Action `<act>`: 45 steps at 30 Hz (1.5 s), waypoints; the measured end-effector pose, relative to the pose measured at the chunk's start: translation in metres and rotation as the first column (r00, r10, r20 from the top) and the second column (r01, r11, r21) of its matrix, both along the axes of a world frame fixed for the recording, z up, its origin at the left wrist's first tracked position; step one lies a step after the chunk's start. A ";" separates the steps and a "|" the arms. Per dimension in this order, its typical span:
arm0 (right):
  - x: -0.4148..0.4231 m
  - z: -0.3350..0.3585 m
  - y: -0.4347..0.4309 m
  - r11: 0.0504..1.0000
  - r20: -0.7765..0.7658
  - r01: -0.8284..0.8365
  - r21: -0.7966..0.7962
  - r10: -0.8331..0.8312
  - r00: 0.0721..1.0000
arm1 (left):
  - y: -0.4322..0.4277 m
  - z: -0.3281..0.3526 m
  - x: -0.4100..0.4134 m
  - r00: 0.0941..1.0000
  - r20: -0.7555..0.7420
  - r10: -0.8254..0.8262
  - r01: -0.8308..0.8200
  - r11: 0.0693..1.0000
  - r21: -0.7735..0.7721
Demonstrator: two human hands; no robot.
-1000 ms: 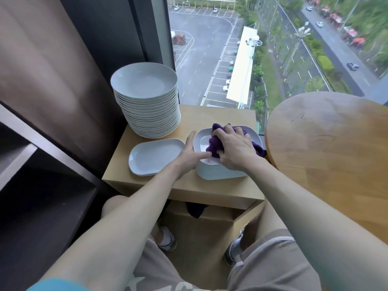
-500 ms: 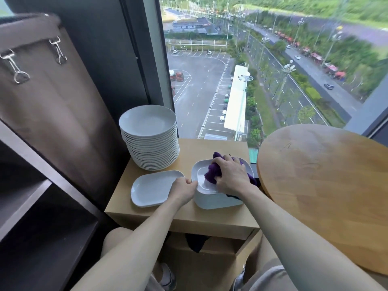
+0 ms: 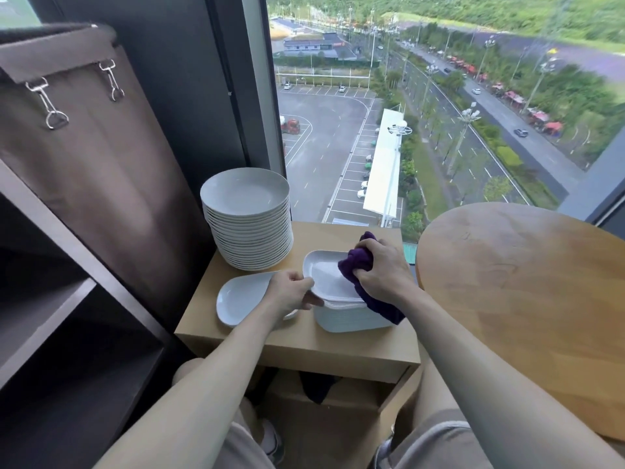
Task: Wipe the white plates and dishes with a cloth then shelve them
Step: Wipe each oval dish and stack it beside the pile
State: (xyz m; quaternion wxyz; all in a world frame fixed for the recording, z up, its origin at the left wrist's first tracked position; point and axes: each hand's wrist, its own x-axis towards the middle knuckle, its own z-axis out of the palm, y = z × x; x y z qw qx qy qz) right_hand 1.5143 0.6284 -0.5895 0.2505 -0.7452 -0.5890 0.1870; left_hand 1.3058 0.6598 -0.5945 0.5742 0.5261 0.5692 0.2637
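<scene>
On a small wooden stand (image 3: 270,343) sits a stack of white rectangular dishes (image 3: 348,316). The top dish (image 3: 324,274) is tilted, its left edge lifted off the stack, and my left hand (image 3: 291,292) pinches that edge. My right hand (image 3: 382,269) grips a bunched purple cloth (image 3: 355,265) and presses it into the right side of the dish. The cloth's tail hangs over the stack's right front corner. A single white rectangular dish (image 3: 240,299) lies flat to the left, partly under my left wrist. A tall stack of round white plates (image 3: 248,218) stands at the stand's back left.
A dark open shelf unit (image 3: 50,319) stands at the left, its boards bare. A brown fabric panel with metal clips (image 3: 84,157) hangs behind it. A round wooden table (image 3: 527,299) is close on the right. A window (image 3: 406,113) rises directly behind the stand.
My left hand has moved from the dish rim to pinching it and has lifted the top dish's left edge. My right hand has slid the cloth to the right. The camera has tilted up.
</scene>
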 end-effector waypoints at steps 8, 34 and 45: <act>0.014 0.002 0.005 1.000 -0.049 0.027 0.011 -0.026 0.998 | -0.001 -0.015 -0.062 0.966 0.112 0.232 -0.229 0.973 -0.031; 0.003 -0.041 0.002 0.991 0.088 0.044 -0.124 -0.033 0.996 | 0.032 -0.076 -0.134 0.928 -0.076 0.366 -0.370 0.928 -0.044; 0.005 -0.045 0.003 0.994 0.093 0.040 -0.098 -0.031 0.995 | 0.038 -0.078 -0.147 0.909 -0.202 0.364 -0.382 0.923 -0.053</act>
